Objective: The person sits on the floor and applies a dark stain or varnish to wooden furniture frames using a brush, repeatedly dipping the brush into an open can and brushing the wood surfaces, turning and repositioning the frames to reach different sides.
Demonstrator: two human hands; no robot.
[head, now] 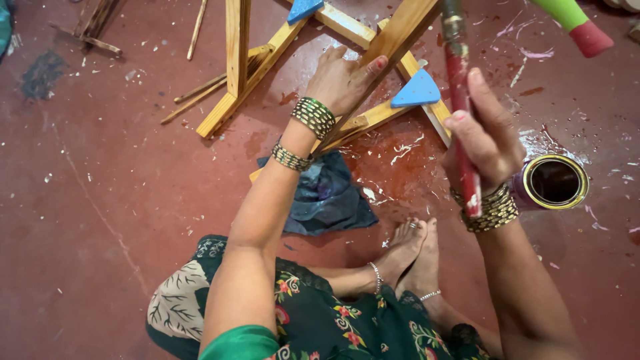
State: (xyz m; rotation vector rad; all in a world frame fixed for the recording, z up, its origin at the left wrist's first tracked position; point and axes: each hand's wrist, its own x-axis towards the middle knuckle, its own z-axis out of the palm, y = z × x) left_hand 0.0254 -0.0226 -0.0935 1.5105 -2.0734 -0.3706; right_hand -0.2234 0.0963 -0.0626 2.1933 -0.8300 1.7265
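The person sits on the red floor (pixel 100 220) with a bare wooden frame (pixel 373 40) lying in front of the knees. The left hand (pixel 343 80) is closed over one slanted bar of the frame, steadying it. The right hand (pixel 483 133) grips a paintbrush (pixel 460 100) with a red-smeared handle, held upright beside the frame; its bristle end runs out of the top of the view, so I cannot tell how much paint it carries.

As for progress: two triangular corner pieces, a blue triangle (pixel 417 90) near the right hand and another blue triangle (pixel 303 8) further up, are already coloured, while the long bars around them show plain wood, so most of the frame looks unpainted. An open paint tin (pixel 553 181) stands on the floor just beside the right wrist, its inside dark. A crumpled dark cloth (pixel 327 197) lies under the frame's near end, close to the bare feet (pixel 410 257). Loose wooden sticks (pixel 200 93) lie to the left, and paint flecks and smears mark the floor around the work.
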